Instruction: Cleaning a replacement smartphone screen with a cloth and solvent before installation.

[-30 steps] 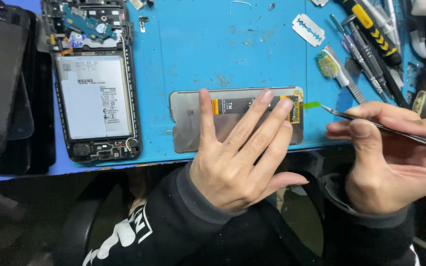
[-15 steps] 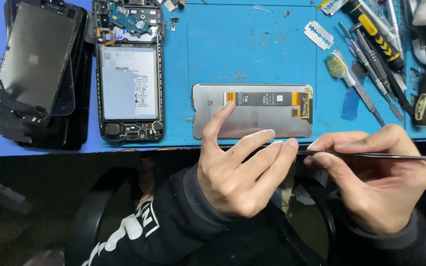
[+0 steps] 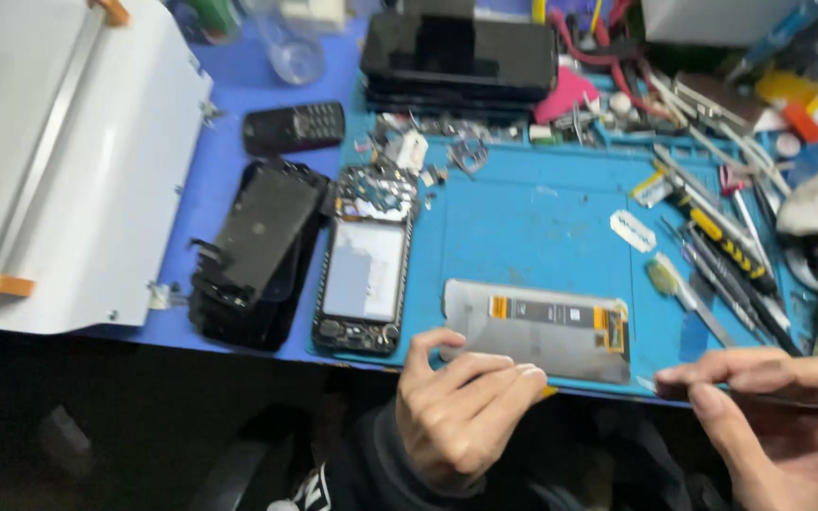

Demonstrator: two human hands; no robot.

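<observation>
L hand (image 3: 461,416) at screen panel (image 3: 537,329) edge

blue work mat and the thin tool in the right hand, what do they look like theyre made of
Blue work mat: probably silicone or rubber, matte, with no glare and moulded tray edges. Thin tool pinched in the right hand: likely metal, dark, slim and rigid, though blurred.

Opened phone (image 3: 362,284) (perhaps), razor blade (image 3: 632,230)
</observation>
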